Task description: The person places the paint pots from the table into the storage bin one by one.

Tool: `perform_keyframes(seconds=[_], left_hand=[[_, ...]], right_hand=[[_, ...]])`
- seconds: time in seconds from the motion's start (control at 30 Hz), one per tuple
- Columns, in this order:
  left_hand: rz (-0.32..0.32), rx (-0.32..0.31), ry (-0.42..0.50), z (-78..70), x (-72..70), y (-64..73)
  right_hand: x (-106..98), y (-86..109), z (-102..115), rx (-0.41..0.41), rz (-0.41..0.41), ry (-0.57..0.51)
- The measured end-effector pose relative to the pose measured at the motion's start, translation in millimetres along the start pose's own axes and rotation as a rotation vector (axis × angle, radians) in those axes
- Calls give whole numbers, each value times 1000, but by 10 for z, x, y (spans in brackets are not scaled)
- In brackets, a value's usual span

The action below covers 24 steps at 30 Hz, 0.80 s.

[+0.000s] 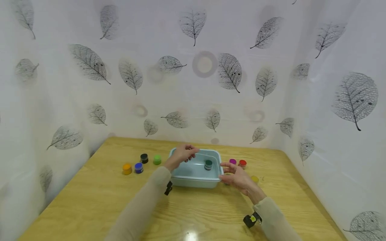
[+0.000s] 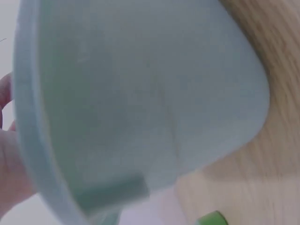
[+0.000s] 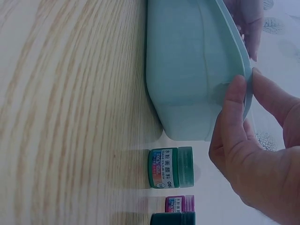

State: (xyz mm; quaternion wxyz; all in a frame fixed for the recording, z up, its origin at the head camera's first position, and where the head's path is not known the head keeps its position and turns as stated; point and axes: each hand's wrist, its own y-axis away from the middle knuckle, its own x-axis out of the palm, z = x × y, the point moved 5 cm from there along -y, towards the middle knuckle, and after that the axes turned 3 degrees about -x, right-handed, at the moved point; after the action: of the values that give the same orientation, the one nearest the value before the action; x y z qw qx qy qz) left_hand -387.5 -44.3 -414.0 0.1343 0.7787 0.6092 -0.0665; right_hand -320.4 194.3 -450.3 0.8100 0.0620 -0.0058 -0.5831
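A pale blue plastic tub (image 1: 193, 183) stands on the table with one dark green paint jar (image 1: 208, 164) inside it. Over the tub's left part hovers my left hand (image 1: 182, 154), fingers loosely bent and nothing visible in them. My right hand (image 1: 239, 179) pinches the tub's right rim between thumb and fingers; the right wrist view shows this grip on the rim (image 3: 247, 89) closely. Just beside the tub's end, a green paint jar (image 3: 171, 167) stands near that hand. The left wrist view is mostly filled by the tub's outer wall (image 2: 154, 93).
Left of the tub stand orange (image 1: 127, 169), blue (image 1: 139, 168), black (image 1: 144, 158) and light green (image 1: 157, 159) paint jars. Purple (image 1: 233, 161), red (image 1: 242, 164) and yellow (image 1: 255, 179) ones are to its right. A leaf-print curtain (image 1: 193, 93) surrounds the wooden table (image 1: 99, 201).
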Motion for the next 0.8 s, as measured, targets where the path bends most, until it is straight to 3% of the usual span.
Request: perform_keyframes(seconds=[0.3,0.53,0.8], left_hand=[[-51,58,-35,4,-155,97],[-90,48,55,116,-396,207],[-170,48,44,270,-740,264]], right_hand=[[-47,55,8,17,-36,8],[-27,26,4,18,-31,6],[2,-16,-14,-4,0,-1]])
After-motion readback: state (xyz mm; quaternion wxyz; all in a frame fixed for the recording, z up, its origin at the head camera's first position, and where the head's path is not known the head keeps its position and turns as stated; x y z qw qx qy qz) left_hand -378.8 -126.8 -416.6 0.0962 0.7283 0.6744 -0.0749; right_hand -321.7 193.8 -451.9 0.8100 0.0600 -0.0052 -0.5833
